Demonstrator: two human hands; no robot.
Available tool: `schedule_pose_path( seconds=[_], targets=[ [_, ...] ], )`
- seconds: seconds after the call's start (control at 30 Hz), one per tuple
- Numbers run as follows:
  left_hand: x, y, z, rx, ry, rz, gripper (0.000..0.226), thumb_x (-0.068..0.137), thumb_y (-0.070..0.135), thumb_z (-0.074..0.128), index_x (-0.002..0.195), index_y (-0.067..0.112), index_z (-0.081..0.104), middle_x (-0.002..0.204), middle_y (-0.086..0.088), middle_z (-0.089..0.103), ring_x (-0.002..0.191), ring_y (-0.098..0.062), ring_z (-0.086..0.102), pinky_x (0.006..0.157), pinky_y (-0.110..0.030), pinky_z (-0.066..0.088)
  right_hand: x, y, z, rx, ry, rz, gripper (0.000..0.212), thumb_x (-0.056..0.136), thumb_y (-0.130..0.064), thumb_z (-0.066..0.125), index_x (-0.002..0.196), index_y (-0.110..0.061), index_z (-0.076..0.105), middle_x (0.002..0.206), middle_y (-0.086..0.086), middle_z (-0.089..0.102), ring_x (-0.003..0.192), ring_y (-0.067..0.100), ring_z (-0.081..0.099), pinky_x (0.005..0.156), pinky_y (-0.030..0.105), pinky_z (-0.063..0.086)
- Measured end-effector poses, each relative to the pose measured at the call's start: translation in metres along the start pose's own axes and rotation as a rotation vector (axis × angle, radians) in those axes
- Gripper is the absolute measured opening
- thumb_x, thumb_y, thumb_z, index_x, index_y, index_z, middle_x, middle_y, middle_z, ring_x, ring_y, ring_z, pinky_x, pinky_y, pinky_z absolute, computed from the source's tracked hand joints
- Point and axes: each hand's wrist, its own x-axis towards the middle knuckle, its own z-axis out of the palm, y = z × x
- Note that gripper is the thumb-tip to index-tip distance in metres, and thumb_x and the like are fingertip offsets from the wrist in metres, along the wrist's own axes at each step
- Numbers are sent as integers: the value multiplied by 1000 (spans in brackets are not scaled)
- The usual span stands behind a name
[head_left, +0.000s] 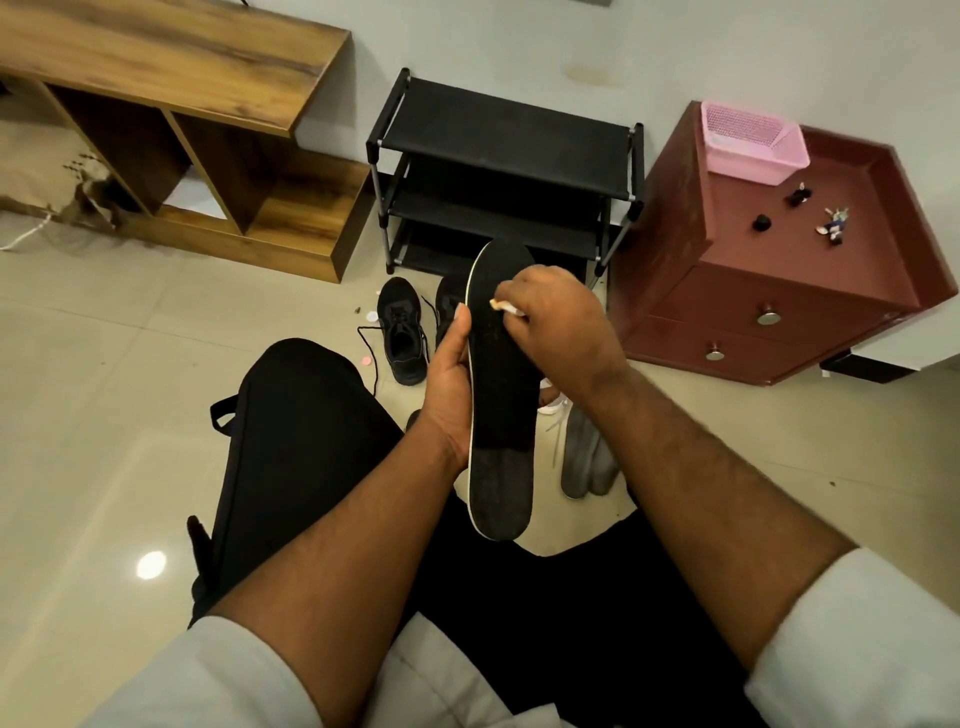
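A long black insole (501, 415) with a white edge stands nearly upright in front of me. My left hand (449, 384) grips it along its left side, thumb up against the edge. My right hand (558, 322) pinches a small white piece (506, 307), perhaps a wipe or cloth, and presses it on the insole's upper part. Two black shoes sit on the floor beyond, the left one (402, 332) with loose laces, the other (448, 306) partly hidden behind the insole.
A black shoe rack (498, 156) stands at the wall. To its left is a wooden shelf unit (218, 130), to its right a maroon drawer cabinet (789, 280) with a pink basket (753, 143). Grey insoles (584, 457) lie on the tiled floor. My legs in black trousers fill the foreground.
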Motion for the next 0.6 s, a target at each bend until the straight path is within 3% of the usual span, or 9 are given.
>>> schedule_pose_path(
  seconds=[0.07, 0.17, 0.23, 0.3, 0.4, 0.43, 0.53, 0.6],
  targets=[
    [0, 0, 0, 8, 6, 12, 57, 85, 60, 47, 104, 14, 75, 111, -14, 70, 102, -30, 66, 93, -52, 49, -3, 6, -1, -8, -6, 0, 15, 86, -7, 57, 95, -7, 70, 91, 9, 64, 88, 25, 57, 71, 25, 35],
    [1, 3, -1, -13, 45, 41, 62, 90, 61, 42, 101, 11, 76, 102, -12, 72, 94, -26, 69, 80, -40, 58, -21, 9, 1, 27, -6, 27, 14, 87, -7, 58, 95, -6, 70, 88, 10, 64, 85, 23, 57, 71, 24, 35],
    [3, 5, -3, -19, 58, 57, 68, 94, 62, 36, 93, 10, 78, 95, -10, 72, 88, -23, 69, 82, -35, 55, -37, 3, 5, 102, -14, 19, 14, 86, -7, 60, 96, -6, 70, 88, 9, 64, 84, 22, 57, 72, 26, 40],
    [5, 8, -4, -41, 65, 62, 73, 95, 64, 32, 89, 7, 79, 97, -12, 71, 90, -24, 69, 88, -35, 54, -55, -10, 9, 166, -7, -16, 16, 82, -4, 64, 98, -6, 70, 89, 8, 65, 85, 21, 58, 75, 29, 45],
    [6, 9, -6, -63, 80, 57, 79, 93, 67, 34, 107, 0, 73, 117, -19, 62, 108, -30, 59, 108, -44, 38, -78, -29, 11, 213, 13, -52, 20, 76, -3, 65, 95, -4, 70, 87, 9, 65, 80, 22, 58, 75, 25, 42],
    [5, 8, -5, -51, 84, 50, 79, 93, 67, 34, 111, -1, 71, 120, -20, 61, 109, -31, 59, 108, -44, 40, -80, -29, 11, 218, 24, -46, 20, 75, -4, 64, 95, -3, 70, 86, 9, 65, 79, 22, 59, 75, 24, 41],
    [4, 3, -2, 9, 79, 57, 74, 96, 61, 32, 88, 4, 78, 92, -14, 72, 83, -24, 72, 76, -32, 60, -67, -15, 10, 221, 92, 39, 21, 78, -2, 65, 98, -2, 70, 87, 10, 66, 80, 22, 60, 78, 25, 44],
    [0, 2, 1, 36, 73, 44, 69, 96, 59, 35, 84, 7, 79, 86, -10, 73, 79, -21, 72, 71, -29, 60, -50, -6, 8, 213, 136, 81, 18, 81, -2, 62, 98, -3, 70, 87, 10, 65, 81, 23, 59, 74, 35, 51]
  ],
)
